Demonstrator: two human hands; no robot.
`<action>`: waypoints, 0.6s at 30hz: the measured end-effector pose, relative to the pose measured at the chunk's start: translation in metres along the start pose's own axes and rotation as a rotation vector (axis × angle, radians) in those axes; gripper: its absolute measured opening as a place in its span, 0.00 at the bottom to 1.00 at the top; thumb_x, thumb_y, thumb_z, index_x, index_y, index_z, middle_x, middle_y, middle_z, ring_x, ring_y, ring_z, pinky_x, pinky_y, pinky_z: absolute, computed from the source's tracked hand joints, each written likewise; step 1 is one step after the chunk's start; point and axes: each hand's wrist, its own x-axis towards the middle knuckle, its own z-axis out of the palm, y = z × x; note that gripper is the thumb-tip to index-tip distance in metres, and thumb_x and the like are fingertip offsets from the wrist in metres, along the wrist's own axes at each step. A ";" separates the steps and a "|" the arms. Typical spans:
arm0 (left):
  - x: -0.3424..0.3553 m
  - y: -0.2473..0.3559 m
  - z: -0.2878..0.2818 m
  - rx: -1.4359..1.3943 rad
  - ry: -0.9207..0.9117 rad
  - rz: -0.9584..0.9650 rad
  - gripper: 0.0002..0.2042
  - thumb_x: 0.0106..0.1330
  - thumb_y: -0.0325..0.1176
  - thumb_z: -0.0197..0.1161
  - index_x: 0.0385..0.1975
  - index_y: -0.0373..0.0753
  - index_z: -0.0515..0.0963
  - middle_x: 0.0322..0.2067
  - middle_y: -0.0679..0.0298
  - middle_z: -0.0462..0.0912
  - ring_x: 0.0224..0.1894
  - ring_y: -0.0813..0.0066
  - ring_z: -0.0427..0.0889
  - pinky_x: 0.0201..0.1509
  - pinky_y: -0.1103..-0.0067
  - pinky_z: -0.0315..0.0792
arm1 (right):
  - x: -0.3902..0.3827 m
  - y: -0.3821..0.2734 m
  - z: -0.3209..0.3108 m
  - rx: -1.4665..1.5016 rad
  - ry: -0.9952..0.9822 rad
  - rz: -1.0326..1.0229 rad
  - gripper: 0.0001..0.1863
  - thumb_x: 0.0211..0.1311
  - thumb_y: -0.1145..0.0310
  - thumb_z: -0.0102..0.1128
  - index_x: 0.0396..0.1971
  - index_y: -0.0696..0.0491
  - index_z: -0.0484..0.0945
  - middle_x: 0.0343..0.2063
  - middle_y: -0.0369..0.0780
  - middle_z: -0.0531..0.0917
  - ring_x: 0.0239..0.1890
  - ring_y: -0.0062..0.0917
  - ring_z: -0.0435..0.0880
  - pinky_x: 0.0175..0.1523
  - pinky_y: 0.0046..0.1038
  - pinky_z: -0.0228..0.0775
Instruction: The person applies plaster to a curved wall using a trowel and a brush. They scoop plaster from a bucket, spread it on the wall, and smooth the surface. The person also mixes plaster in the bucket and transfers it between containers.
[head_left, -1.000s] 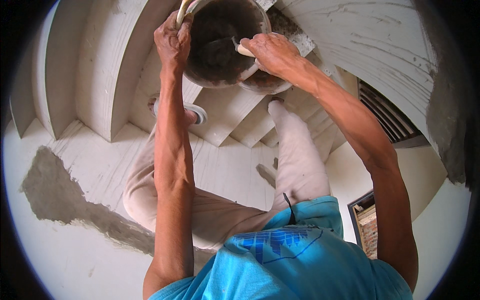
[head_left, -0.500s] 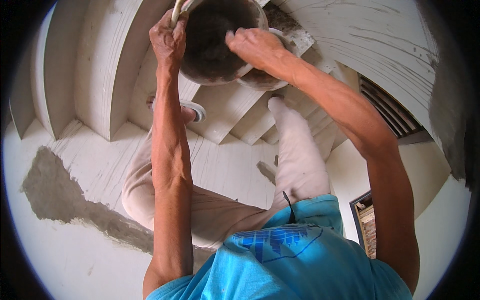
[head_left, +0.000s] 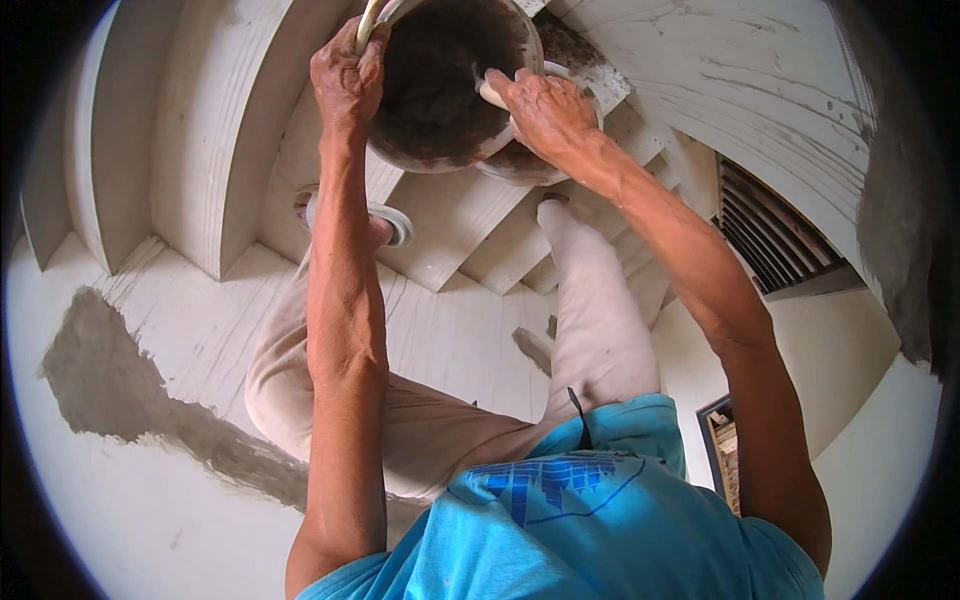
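A round bucket (head_left: 398, 160) of dark, wet-looking mortar (head_left: 430, 85) stands on the stairs at the top of the view. My left hand (head_left: 348, 82) is closed around a pale handle (head_left: 369, 24) at the bucket's left rim; the far end of that handle runs out of view. Over the right side of the bucket, my right hand (head_left: 555, 115) grips a trowel (head_left: 492, 92) by its pale handle. A short metal neck shows past the fingers, but the blade cannot be made out against the mortar. Partly under the first bucket's right side sits a second round container (head_left: 520, 172).
Pale stair steps (head_left: 185, 130) curve up at the left, and others descend beneath my feet. A plastered wall (head_left: 740, 70) rises at the right, near a dark slatted opening (head_left: 775, 230). Grey patches of mortar (head_left: 110, 370) mark the pale surface at lower left.
My right hand has moved right and slightly down over the bucket, and the trowel's handle now shows. My left hand and the bucket appear shifted slightly right.
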 end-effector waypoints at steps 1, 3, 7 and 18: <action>0.000 -0.001 0.001 0.005 0.004 0.024 0.13 0.69 0.42 0.62 0.42 0.39 0.82 0.22 0.55 0.78 0.23 0.61 0.77 0.32 0.69 0.72 | 0.002 -0.002 0.004 -0.007 0.023 0.045 0.27 0.55 0.78 0.60 0.57 0.51 0.71 0.36 0.46 0.81 0.40 0.43 0.86 0.45 0.42 0.80; 0.000 -0.002 0.003 0.016 0.013 0.074 0.15 0.72 0.43 0.59 0.42 0.37 0.82 0.19 0.63 0.75 0.19 0.77 0.74 0.27 0.74 0.70 | 0.015 -0.002 0.012 -0.088 0.095 0.031 0.28 0.55 0.78 0.59 0.59 0.53 0.70 0.35 0.47 0.81 0.40 0.43 0.86 0.44 0.41 0.80; 0.000 -0.002 0.002 0.004 0.072 0.116 0.14 0.70 0.42 0.61 0.41 0.38 0.82 0.20 0.59 0.76 0.20 0.69 0.75 0.27 0.73 0.71 | 0.012 -0.008 0.019 -0.201 0.028 -0.025 0.27 0.57 0.79 0.57 0.59 0.58 0.68 0.35 0.49 0.81 0.39 0.42 0.87 0.43 0.39 0.81; -0.003 -0.004 -0.003 -0.007 0.054 0.012 0.12 0.68 0.41 0.63 0.40 0.39 0.82 0.24 0.49 0.79 0.27 0.49 0.79 0.35 0.66 0.74 | 0.005 -0.008 0.004 -0.133 -0.013 -0.060 0.24 0.59 0.77 0.56 0.58 0.59 0.71 0.35 0.48 0.82 0.40 0.41 0.87 0.44 0.39 0.81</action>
